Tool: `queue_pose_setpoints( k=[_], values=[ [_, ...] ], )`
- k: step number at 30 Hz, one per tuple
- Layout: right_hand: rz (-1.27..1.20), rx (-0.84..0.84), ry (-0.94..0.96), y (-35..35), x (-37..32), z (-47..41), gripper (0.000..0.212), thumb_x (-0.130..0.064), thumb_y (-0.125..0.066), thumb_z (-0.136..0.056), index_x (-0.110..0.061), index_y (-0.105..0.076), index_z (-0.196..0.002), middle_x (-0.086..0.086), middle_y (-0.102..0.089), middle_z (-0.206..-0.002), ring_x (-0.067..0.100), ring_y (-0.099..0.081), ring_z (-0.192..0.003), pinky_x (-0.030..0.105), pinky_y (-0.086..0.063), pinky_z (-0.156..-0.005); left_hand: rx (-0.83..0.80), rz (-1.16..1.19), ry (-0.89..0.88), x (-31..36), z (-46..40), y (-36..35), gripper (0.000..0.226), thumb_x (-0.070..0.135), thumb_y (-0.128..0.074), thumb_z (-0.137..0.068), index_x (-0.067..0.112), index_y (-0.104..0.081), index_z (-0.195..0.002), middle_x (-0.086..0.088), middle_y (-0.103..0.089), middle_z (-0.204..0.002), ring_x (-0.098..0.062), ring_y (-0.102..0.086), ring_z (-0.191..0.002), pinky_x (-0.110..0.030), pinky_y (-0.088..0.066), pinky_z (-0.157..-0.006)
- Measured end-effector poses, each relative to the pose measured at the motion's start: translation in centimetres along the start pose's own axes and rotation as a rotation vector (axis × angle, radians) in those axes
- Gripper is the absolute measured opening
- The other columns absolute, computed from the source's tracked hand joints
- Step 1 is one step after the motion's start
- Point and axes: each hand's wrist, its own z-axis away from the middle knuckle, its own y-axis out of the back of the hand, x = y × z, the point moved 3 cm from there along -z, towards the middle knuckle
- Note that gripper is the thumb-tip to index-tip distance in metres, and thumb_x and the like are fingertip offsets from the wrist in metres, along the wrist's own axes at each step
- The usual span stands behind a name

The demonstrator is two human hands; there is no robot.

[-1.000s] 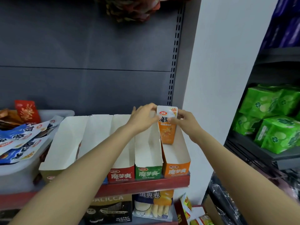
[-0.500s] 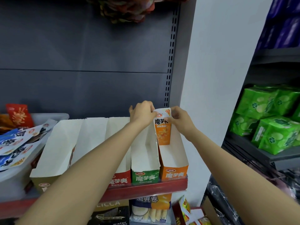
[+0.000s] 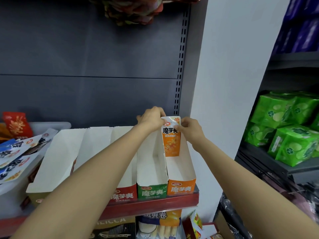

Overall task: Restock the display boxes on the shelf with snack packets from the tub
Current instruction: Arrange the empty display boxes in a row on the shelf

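Observation:
An orange snack packet [image 3: 171,142] stands upright at the back of the orange display box [image 3: 181,186], the rightmost box on the red shelf. My left hand [image 3: 151,119] pinches the packet's top left corner, and my right hand [image 3: 189,129] pinches its top right corner. To the left stand a green display box [image 3: 151,190], a red one [image 3: 123,195] and further white-lined boxes [image 3: 57,159]; the insides that show hold nothing. The clear tub [image 3: 50,126] at the far left holds several blue-white and red packets [image 3: 15,149].
A white wall panel [image 3: 224,83] rises just right of the orange box. Green packages [image 3: 290,128] sit on a dark shelf at the right. Below the red shelf edge [image 3: 155,204] lie more snack packs. Red-patterned bags [image 3: 134,9] hang above.
Both hands have pushed the orange packet back and down into the orange box; it now stands deeper in the box, still held at its top corners.

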Motion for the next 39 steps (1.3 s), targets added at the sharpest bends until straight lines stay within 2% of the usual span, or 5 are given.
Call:
queue_pose_setpoints(
  k=[16,20,23,28,39],
  values=[
    [0.063,-0.093,-0.009,0.2,-1.1,0.7,0.029,-0.026,-0.058,-0.092,-0.011,-0.056,-0.116,0.007,-0.063,-0.116,0.017,-0.059,-0.092,0.036,-0.05,-0.086,0.006,0.012,0.065,-0.2,-0.3,0.4,0.021,0.031,-0.055,-0.093,0.016,-0.069,-0.092,0.0,-0.067,-0.102,-0.021,-0.053,-0.092,-0.047,-0.033,-0.097],
    [0.075,-0.081,-0.014,0.1,-1.2,0.6,0.029,-0.025,-0.057,-0.093,-0.01,-0.055,-0.117,0.008,-0.063,-0.117,0.017,-0.058,-0.091,0.036,-0.05,-0.086,0.0,-0.013,0.017,-0.2,-0.3,0.3,0.021,0.029,-0.054,-0.093,0.018,-0.065,-0.079,0.0,-0.068,-0.1,-0.019,-0.056,-0.088,-0.046,-0.037,-0.095],
    [0.085,-0.072,-0.005,0.1,-1.2,0.6,0.03,-0.022,-0.057,-0.093,-0.008,-0.054,-0.119,0.009,-0.062,-0.118,0.017,-0.057,-0.093,0.034,-0.049,-0.085,-0.05,0.0,-0.039,-0.3,0.0,0.2,0.009,0.032,-0.06,-0.09,0.023,-0.061,-0.089,0.002,-0.067,-0.1,-0.018,-0.059,-0.094,-0.046,-0.042,-0.095],
    [0.132,-0.037,0.024,0.3,-1.4,0.8,0.04,-0.024,-0.06,-0.092,-0.008,-0.049,-0.126,0.009,-0.06,-0.124,0.024,-0.06,-0.106,0.033,-0.049,-0.085,0.015,-0.008,-0.105,-0.2,0.8,0.4,0.023,0.029,-0.062,-0.09,0.021,-0.06,-0.111,0.001,-0.065,-0.111,-0.019,-0.059,-0.103,-0.046,-0.044,-0.095],
    [0.162,-0.023,0.032,0.1,-2.3,1.4,0.035,-0.02,-0.057,-0.093,-0.005,-0.051,-0.124,0.012,-0.06,-0.123,0.027,-0.06,-0.108,0.035,-0.048,-0.087,0.072,-0.132,-0.084,0.5,1.1,0.3,0.016,0.024,-0.062,-0.09,0.018,-0.06,-0.105,-0.003,-0.065,-0.104,-0.023,-0.06,-0.099,-0.041,-0.038,-0.091]
  ],
)
